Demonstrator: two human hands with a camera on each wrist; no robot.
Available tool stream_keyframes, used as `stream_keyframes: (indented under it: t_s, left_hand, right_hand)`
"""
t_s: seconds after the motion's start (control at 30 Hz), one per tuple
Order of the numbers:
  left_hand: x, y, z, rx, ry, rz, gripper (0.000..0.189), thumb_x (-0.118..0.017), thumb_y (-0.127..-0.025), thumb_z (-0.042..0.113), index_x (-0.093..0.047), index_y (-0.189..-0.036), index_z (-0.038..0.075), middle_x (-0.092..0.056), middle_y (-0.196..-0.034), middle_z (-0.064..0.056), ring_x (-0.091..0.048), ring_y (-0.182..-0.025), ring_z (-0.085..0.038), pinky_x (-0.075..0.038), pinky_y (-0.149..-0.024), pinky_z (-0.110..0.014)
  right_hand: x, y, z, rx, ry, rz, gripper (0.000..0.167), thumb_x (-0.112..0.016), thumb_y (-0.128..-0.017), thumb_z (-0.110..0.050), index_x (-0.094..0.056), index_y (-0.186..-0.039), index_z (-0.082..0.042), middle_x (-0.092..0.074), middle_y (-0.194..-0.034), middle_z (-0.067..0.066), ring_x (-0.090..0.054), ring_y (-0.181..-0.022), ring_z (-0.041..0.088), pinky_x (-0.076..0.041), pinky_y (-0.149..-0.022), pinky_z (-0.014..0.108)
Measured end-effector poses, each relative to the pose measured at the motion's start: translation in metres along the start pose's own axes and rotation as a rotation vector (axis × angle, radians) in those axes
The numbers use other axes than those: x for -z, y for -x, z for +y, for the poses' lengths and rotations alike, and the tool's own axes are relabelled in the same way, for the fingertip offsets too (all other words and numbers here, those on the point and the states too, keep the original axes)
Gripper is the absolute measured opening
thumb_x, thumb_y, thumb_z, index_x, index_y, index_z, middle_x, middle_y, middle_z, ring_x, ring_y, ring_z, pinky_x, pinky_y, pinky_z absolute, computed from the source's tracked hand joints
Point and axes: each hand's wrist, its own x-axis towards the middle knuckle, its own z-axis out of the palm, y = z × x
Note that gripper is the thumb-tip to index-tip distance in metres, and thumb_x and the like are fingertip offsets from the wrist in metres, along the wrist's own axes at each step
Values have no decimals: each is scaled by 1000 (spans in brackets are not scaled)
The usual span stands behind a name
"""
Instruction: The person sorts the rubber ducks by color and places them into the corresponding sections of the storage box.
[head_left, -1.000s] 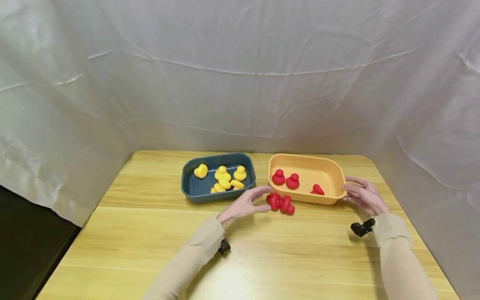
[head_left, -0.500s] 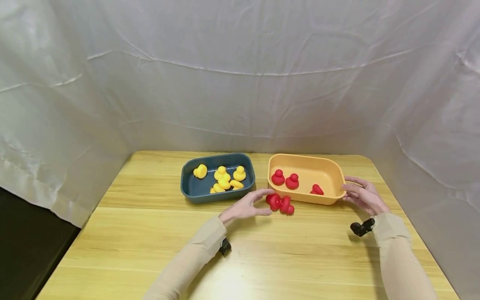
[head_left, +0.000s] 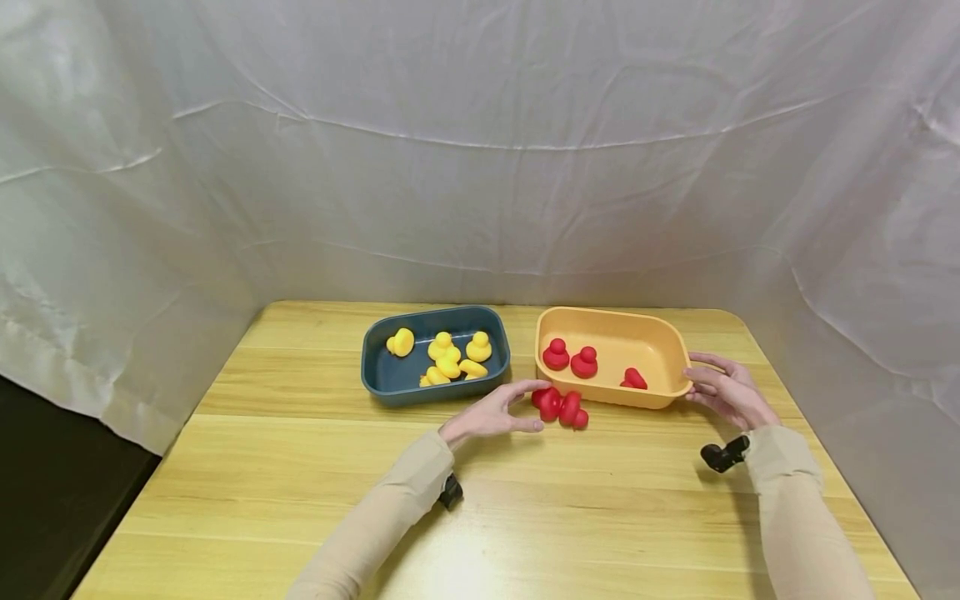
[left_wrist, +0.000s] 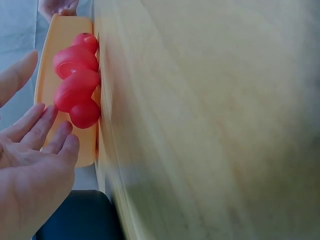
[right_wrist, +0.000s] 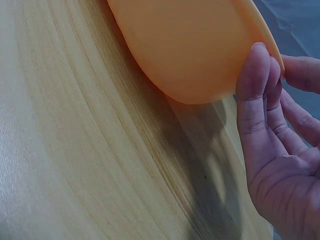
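Observation:
My left hand (head_left: 491, 410) holds nothing, its fingers and thumb spread at the left side of a red rubber duck (head_left: 549, 404) on the table. A second red duck (head_left: 573, 411) lies against it, and both are just in front of an orange bin (head_left: 637, 400). In the left wrist view the fingertips (left_wrist: 47, 112) come right up to the lower red duck (left_wrist: 84, 114). My right hand (head_left: 726, 392) holds the bin's right end, with the thumb (right_wrist: 252, 75) on the bin wall and a finger at the rim in the right wrist view.
Inside the orange bin are several red ducks (head_left: 584, 362). To its left stands a dark blue bin (head_left: 371, 379) with several yellow ducks (head_left: 480, 347). Both bins stand toward the back of the wooden table (head_left: 570, 517), before a grey-white curtain (head_left: 517, 200).
The left hand shifts very slightly right, toward the red ducks, between the oldest frame and the middle one. The right hand and the bins stay in place.

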Motion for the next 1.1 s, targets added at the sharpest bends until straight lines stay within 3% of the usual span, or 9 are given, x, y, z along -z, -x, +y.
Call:
stream_keyframes:
  t_s: [0.23,0.63,0.83,1.1]
  left_hand:
    - [0,1,3,33,-9,-4,65,-70,-94,17,-42,-152,9,-45,-156,-11,-33,-151,-30,-25,-128,-53]
    - [-1,-2,-1,-2,18,-25,60,-70,-93,10,-46,-147,0,-48,-152,-19,-44,-142,-33,-32,-124,-53]
    - [-3,-4,0,2,-20,42,61,-74,-90,9,-49,-144,-1,-52,-148,-19,-48,-139,-32,-36,-123,-49]
    - [-9,-7,3,65,-81,104,65,-80,-86,12,-51,-142,-3,-56,-143,-19,-53,-133,-31,-41,-120,-43]
  right_hand:
    - [1,0,0,-1,-14,-10,28,-51,-102,2,-65,-114,-18,-76,-91,6,-72,-72,16,-63,-65,25]
    - [2,-1,0,-3,-9,-8,29,-51,-102,3,-66,-114,-18,-76,-90,6,-72,-71,16,-63,-65,25]
    - [1,-1,0,-7,-7,1,29,-50,-102,3,-66,-113,-19,-76,-90,6,-72,-71,16,-63,-65,25]
    - [3,-2,1,-17,-2,19,29,-51,-102,2,-65,-112,-20,-76,-89,6,-72,-71,15,-63,-64,25]
